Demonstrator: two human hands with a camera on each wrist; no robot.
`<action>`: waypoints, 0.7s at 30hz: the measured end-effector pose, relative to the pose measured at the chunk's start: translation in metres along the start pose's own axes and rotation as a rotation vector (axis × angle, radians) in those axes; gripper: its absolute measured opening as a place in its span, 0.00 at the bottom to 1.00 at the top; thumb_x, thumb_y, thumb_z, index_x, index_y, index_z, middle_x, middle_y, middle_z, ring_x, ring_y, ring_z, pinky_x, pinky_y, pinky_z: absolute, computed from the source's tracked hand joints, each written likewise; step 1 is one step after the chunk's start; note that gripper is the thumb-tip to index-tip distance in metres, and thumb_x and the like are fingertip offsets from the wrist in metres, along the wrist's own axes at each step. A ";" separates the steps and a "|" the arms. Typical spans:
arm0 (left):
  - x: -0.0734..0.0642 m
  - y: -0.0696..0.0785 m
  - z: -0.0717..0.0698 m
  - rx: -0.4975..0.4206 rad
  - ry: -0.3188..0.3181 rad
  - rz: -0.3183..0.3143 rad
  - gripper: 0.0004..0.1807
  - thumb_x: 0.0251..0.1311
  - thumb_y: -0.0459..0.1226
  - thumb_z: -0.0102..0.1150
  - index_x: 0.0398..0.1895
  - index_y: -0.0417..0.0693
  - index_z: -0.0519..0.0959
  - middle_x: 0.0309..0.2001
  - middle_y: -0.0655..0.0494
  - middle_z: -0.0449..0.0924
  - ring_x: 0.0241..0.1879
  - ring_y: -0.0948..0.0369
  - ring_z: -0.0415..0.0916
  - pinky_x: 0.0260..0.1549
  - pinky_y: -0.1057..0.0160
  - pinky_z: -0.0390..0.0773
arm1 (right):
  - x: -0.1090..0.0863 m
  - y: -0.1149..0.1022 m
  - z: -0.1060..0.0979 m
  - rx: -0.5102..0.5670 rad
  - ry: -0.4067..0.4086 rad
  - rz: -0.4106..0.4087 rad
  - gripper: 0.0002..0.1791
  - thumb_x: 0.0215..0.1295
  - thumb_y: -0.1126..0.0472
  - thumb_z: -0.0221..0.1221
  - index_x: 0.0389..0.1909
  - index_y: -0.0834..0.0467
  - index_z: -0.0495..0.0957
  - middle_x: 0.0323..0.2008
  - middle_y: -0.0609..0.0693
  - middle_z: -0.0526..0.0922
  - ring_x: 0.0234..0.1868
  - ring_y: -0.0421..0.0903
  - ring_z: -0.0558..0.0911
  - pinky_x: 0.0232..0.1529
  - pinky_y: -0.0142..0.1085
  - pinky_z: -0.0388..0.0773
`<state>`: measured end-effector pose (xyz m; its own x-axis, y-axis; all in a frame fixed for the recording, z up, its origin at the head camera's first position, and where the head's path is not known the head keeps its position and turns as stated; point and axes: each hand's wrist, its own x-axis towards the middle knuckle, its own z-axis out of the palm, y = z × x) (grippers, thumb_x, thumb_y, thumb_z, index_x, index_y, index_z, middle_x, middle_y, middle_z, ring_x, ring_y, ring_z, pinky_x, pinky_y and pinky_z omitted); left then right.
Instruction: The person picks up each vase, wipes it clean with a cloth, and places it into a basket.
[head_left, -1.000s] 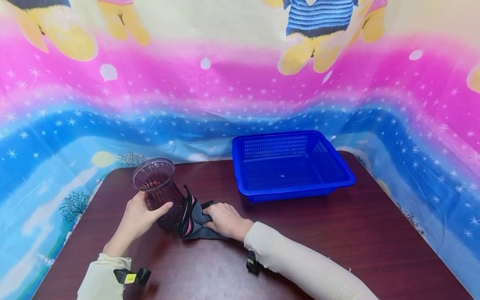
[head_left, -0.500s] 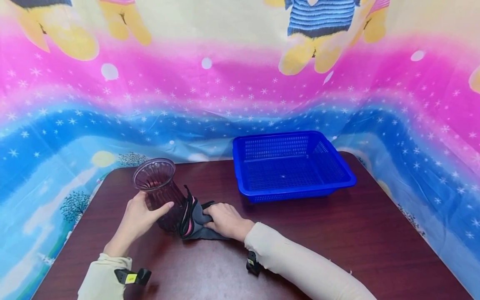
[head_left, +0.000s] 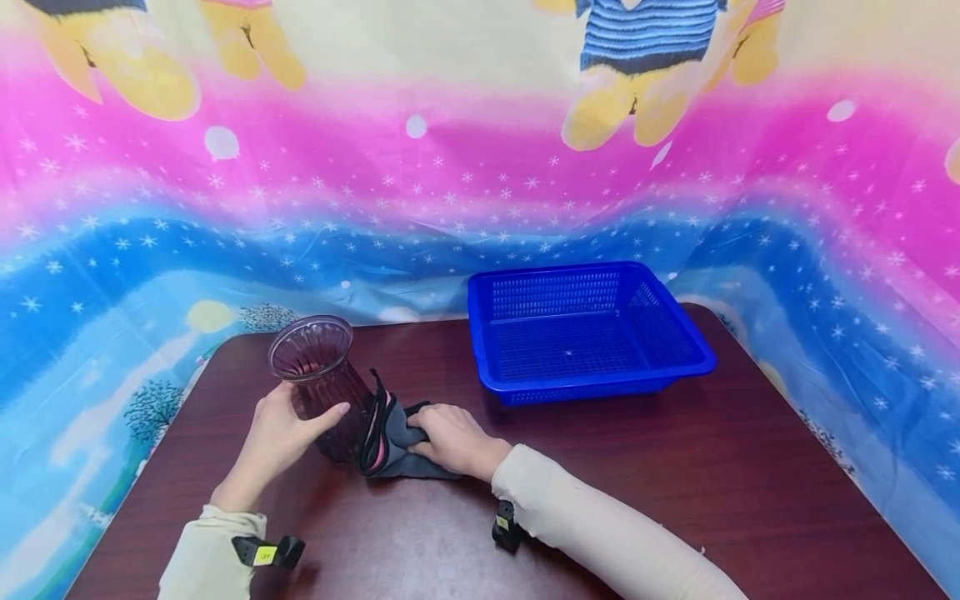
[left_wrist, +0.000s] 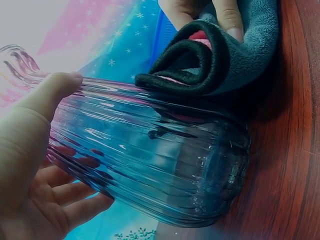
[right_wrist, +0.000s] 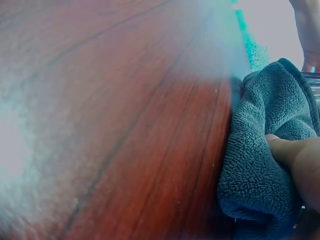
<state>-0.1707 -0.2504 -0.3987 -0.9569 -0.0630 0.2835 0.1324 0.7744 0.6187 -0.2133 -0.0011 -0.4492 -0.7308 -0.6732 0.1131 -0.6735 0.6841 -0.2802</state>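
A ribbed, purple-tinted glass vase (head_left: 330, 392) with a flared rim stands on the left part of the table. My left hand (head_left: 281, 429) grips it around the side, thumb toward me and fingers behind the glass, as the left wrist view shows through the vase (left_wrist: 150, 150). Right beside the vase's lower side is a folded grey cloth (head_left: 408, 450) with black edging and a pink-red inner face. My right hand (head_left: 453, 440) pinches this cloth, its thumb pressing into the fuzzy grey fabric (right_wrist: 250, 170) in the right wrist view.
A blue plastic basket (head_left: 592, 387) with perforated walls stands at the back right of the dark reddish-brown wooden table (head_left: 637, 500). A printed curtain (head_left: 420, 200) hangs close behind the table and along both sides.
Both hands, the vase and the cloth keep their places on the table. Only a slight shift of the whole head view shows.
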 end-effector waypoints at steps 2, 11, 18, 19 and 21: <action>0.000 -0.001 0.001 -0.005 0.004 -0.002 0.34 0.56 0.50 0.72 0.58 0.35 0.76 0.51 0.32 0.84 0.48 0.42 0.84 0.42 0.49 0.82 | 0.000 0.000 0.000 0.011 0.000 -0.006 0.04 0.64 0.51 0.68 0.33 0.45 0.82 0.32 0.38 0.85 0.38 0.39 0.83 0.36 0.36 0.79; 0.001 -0.005 0.004 -0.041 0.001 -0.015 0.33 0.56 0.49 0.73 0.57 0.36 0.76 0.52 0.33 0.84 0.49 0.41 0.85 0.45 0.44 0.84 | 0.000 0.000 -0.003 0.075 0.042 -0.017 0.05 0.65 0.52 0.66 0.40 0.46 0.84 0.39 0.39 0.85 0.42 0.38 0.83 0.41 0.36 0.81; 0.000 -0.004 0.002 -0.062 -0.018 -0.035 0.34 0.57 0.49 0.72 0.59 0.36 0.75 0.54 0.32 0.83 0.52 0.40 0.83 0.48 0.41 0.83 | 0.005 -0.003 -0.013 0.126 0.091 -0.017 0.07 0.66 0.53 0.66 0.42 0.49 0.84 0.36 0.40 0.83 0.38 0.37 0.80 0.40 0.34 0.79; 0.000 -0.004 0.002 -0.065 -0.020 -0.036 0.34 0.57 0.49 0.72 0.60 0.36 0.75 0.55 0.32 0.82 0.52 0.39 0.83 0.49 0.41 0.83 | 0.005 -0.004 -0.015 0.133 0.096 -0.018 0.07 0.66 0.54 0.66 0.42 0.49 0.84 0.36 0.40 0.83 0.38 0.37 0.79 0.40 0.34 0.78; 0.000 -0.004 0.002 -0.067 -0.023 -0.037 0.35 0.58 0.49 0.72 0.60 0.35 0.74 0.55 0.32 0.82 0.53 0.39 0.83 0.49 0.41 0.83 | 0.007 -0.005 -0.019 0.147 0.109 -0.019 0.07 0.66 0.54 0.66 0.42 0.49 0.84 0.36 0.40 0.82 0.37 0.37 0.79 0.40 0.34 0.78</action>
<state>-0.1716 -0.2524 -0.4027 -0.9669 -0.0756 0.2436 0.1135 0.7279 0.6763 -0.2169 -0.0042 -0.4289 -0.7313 -0.6458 0.2197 -0.6695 0.6178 -0.4125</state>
